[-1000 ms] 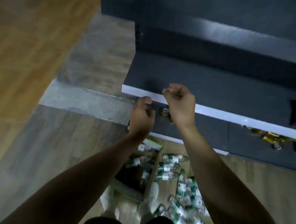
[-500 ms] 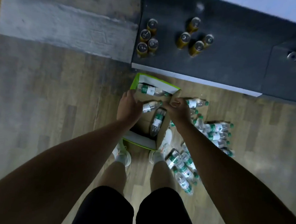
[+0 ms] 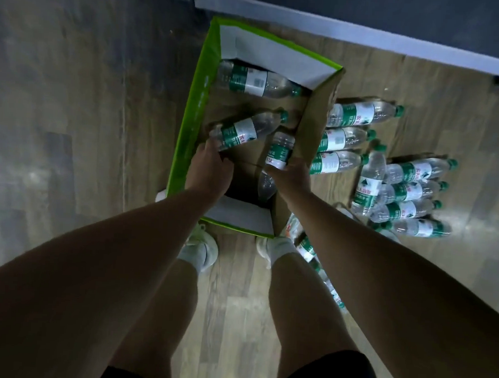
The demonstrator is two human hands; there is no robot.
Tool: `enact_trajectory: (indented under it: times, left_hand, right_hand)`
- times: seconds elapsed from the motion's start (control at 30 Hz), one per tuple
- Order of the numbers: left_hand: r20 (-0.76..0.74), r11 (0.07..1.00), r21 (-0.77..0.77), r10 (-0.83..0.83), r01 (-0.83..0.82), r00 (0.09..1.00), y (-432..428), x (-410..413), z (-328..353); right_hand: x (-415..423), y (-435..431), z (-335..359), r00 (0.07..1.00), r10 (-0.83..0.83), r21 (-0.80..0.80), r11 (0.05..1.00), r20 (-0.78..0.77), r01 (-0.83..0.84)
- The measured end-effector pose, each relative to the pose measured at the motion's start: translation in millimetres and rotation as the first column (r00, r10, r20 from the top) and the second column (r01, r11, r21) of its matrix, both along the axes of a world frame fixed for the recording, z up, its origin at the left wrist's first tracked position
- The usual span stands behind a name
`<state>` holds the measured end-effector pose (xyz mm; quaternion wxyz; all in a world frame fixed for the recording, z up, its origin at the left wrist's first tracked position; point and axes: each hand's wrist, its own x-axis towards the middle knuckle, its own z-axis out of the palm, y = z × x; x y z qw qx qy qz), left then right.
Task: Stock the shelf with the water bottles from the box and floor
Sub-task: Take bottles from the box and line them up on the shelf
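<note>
An open cardboard box (image 3: 189, 110) with green outer sides stands on the floor in front of my feet. Inside it, my left hand (image 3: 210, 169) grips the base of a clear water bottle (image 3: 245, 129) with a green label, lying slanted. My right hand (image 3: 291, 176) grips a second bottle (image 3: 280, 150) near the box's right wall. A third bottle (image 3: 257, 81) lies at the far end of the box. Several more bottles (image 3: 404, 191) lie on the floor to the right. The dark shelf's white front edge (image 3: 337, 33) runs across the top.
The wooden floor (image 3: 72, 121) stretches to the left of the box. More bottles (image 3: 307, 249) lie beside my right foot. My shoes (image 3: 202, 244) stand right at the box's near edge.
The view has dropped from the shelf down to the box. Both hands came down from the shelf edge into the box and each now holds a bottle.
</note>
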<state>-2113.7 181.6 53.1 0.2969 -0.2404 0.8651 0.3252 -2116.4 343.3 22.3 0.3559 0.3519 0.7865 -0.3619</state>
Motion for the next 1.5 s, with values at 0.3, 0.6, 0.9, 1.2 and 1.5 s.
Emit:
enact_trajectory:
  times: [0.3, 0.6, 0.9, 1.2, 1.5]
  left_hand:
    - [0.071, 1.000, 0.004, -0.029, 0.029, 0.997, 7, 15, -86]
    - [0.101, 0.998, 0.016, -0.056, 0.055, 0.993, 4, 17, -121]
    - [0.103, 0.997, 0.019, -0.081, 0.079, 0.991, -6, 12, -134]
    - [0.127, 0.995, 0.031, -0.099, 0.096, 0.987, -8, 18, -155]
    - [0.124, 0.985, 0.029, -0.172, 0.170, 0.977, -24, 12, -120]
  right_hand:
    - [8, -6, -91, 0.984, -0.140, 0.043, 0.990, 0.111, 0.136]
    - [11, -17, -123, 0.994, -0.020, 0.204, 0.979, 0.112, -0.003]
    - [10, -31, -134, 0.991, -0.042, 0.299, 0.954, 0.125, 0.003]
    - [13, -19, -159, 0.976, -0.152, 0.196, 0.973, 0.155, 0.120]
    - [2, -10, -115, 0.977, -0.068, 0.193, 0.981, 0.200, 0.028]
